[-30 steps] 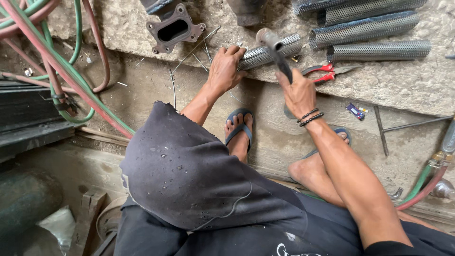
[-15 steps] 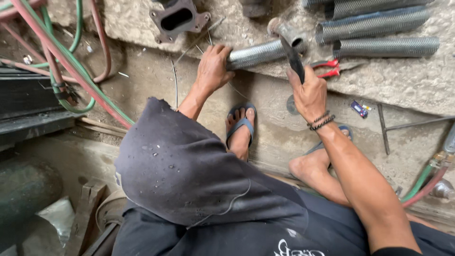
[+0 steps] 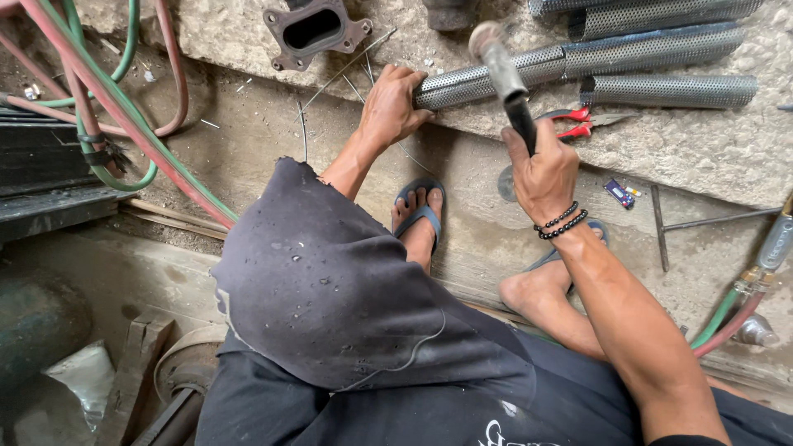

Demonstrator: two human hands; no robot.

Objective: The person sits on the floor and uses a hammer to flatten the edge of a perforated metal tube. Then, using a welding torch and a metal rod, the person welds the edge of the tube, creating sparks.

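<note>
The perforated tube (image 3: 487, 77) lies along the front edge of the concrete slab (image 3: 702, 157), its near end sticking out toward the left. The left hand (image 3: 395, 103) is wrapped over that end, fingers curled round it, pinning it to the slab. The right hand (image 3: 541, 173) is closed tight around the dark handle of a hammer (image 3: 505, 78), which is raised above the tube, head up near the top and blurry. There's a black bead bracelet (image 3: 562, 223) on that wrist.

Further back on the slab are more perforated tubes (image 3: 661, 49), lying side by side, well toward the right edge. Red-handled pliers (image 3: 578, 122) sit just beside the hammer handle, near the front edge. A rusty flange (image 3: 314, 31) with a rectangular hole sits at the slab's far left corner.

Below the slab, a foot in a blue sandal (image 3: 417, 216) rests on the floor. Red and green hoses (image 3: 107, 124) loop across the left side, and a thin metal rod (image 3: 657, 227) lies on the right.
</note>
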